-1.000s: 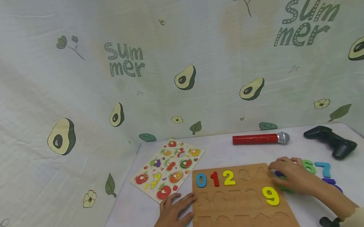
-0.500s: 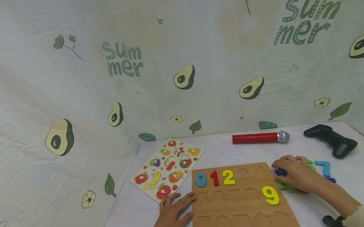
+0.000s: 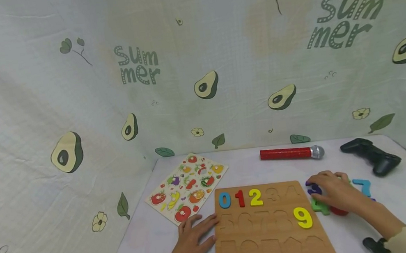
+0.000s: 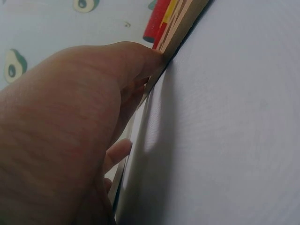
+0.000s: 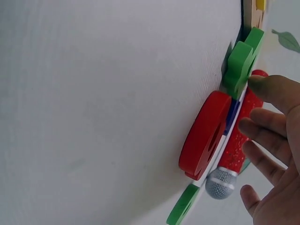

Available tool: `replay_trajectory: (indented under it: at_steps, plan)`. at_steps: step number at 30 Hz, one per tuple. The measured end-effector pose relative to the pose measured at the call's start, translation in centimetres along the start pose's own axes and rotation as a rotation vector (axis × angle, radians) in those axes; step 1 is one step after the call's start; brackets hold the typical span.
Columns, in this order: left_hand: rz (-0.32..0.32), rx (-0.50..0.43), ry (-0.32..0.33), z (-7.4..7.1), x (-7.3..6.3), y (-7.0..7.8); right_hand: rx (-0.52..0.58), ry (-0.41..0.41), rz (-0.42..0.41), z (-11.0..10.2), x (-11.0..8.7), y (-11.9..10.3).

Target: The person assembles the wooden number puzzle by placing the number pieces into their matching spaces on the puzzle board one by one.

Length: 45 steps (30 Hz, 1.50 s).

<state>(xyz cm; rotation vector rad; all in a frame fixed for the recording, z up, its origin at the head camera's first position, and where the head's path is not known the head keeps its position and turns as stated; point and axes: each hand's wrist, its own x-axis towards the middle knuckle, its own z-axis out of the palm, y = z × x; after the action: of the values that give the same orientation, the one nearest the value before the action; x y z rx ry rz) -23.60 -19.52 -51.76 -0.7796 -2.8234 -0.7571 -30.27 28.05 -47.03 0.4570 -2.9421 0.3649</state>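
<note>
My left hand (image 3: 191, 243) rests on the table, fingertips at the left edge of a wooden number puzzle board (image 3: 251, 237). A blue 0 (image 3: 225, 200), red 1 (image 3: 240, 199), yellow 2 (image 3: 256, 197) and yellow 9 (image 3: 303, 217) are on the board. Right of the board, my right hand (image 3: 338, 192) reaches over loose number pieces, fingers loosely bent and apart. A purple number piece (image 3: 314, 189) lies under its index finger and thumb; I cannot tell whether they touch it. A green 4 (image 3: 321, 207) and a red number piece (image 5: 206, 136) lie close by, partly hidden in the head view.
A blue 7 (image 3: 362, 187) lies beyond the right hand. Behind are a red toy microphone (image 3: 287, 153) and a black game controller (image 3: 371, 156). A fruit picture board (image 3: 187, 188) lies left of the puzzle. A small black object (image 3: 375, 245) is by the right sleeve.
My right hand has shifted slightly right, away from the board, showing more of the purple piece, the green 4 and the red piece. My left hand has stayed in place.
</note>
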Motion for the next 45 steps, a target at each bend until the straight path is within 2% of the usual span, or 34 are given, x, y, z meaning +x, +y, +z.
replay_trajectory:
  at_steps: [10, 23, 28, 37, 45]
  plan:
    - [-0.019, 0.001, -0.020, -0.2, 0.0, 0.2, 0.010, -0.005, 0.021, 0.0, 0.1, 0.8]
    - [0.010, 0.015, 0.006, -0.2, 0.0, 0.1, 0.110, -0.067, 0.036, 0.5, 0.5, 1.5]
    - [0.007, 0.018, 0.002, -0.1, 0.1, 0.0, 0.117, -0.089, 0.036, 0.3, 0.6, 1.9]
    - [-0.006, 0.014, -0.011, -0.1, 0.1, 0.0, 0.111, -0.046, 0.042, 0.5, 0.7, 1.8]
    - [-0.023, 0.002, -0.020, 0.0, 0.2, 0.0, 0.113, -0.007, 0.031, -0.1, 0.4, 1.4]
